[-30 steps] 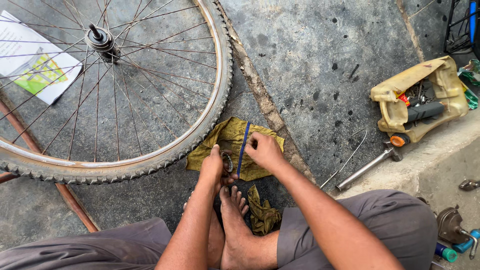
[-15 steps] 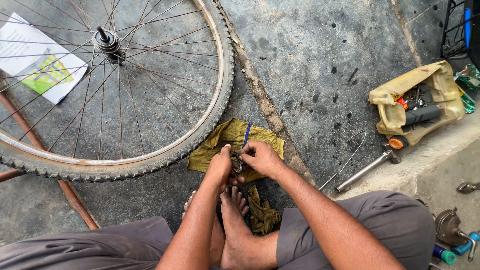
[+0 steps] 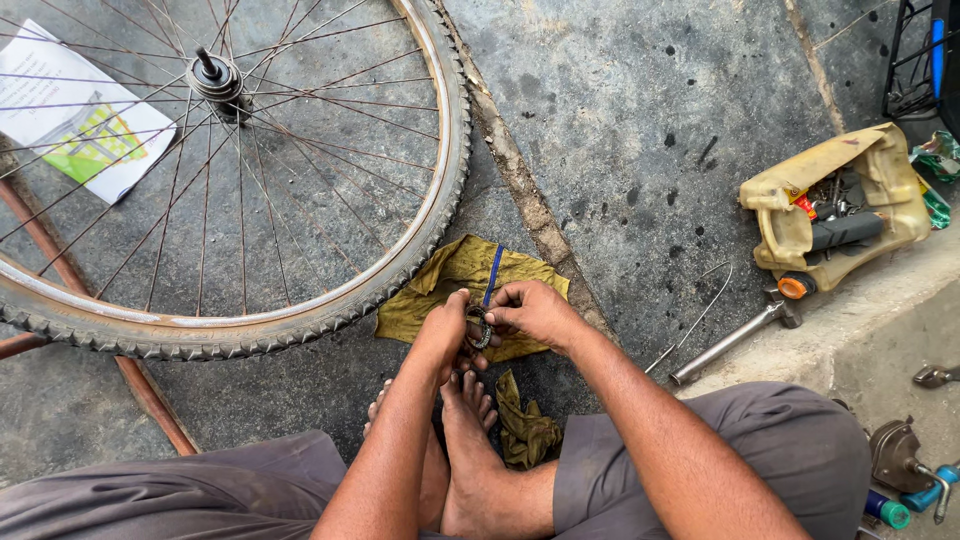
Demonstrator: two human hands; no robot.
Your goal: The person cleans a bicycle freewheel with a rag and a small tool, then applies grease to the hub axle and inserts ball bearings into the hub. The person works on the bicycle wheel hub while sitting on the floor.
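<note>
- Hands meet over a yellow rag (image 3: 440, 290) on the ground: the left hand (image 3: 443, 335) and the right hand (image 3: 530, 312) both pinch a small dark metal ring (image 3: 479, 328), held just above the person's bare feet (image 3: 465, 425).
- Thin blue tool (image 3: 492, 276) rises from the right hand's grip, its tip toward the ring; whether it touches is too small to tell.
- Step in hand, as I judge it: working on the ring with the tool, which calls for a steady pinch and fine tip control.
- Ring looks greasy, hard and round; the rag is soft, crumpled and stained.
- Bicycle wheel (image 3: 330, 310) lies flat beside the rag, with knobbly tyre, rusty rim and thin spokes.
- Cut-open yellowed plastic can (image 3: 880, 170) of tools sits well apart.
</note>
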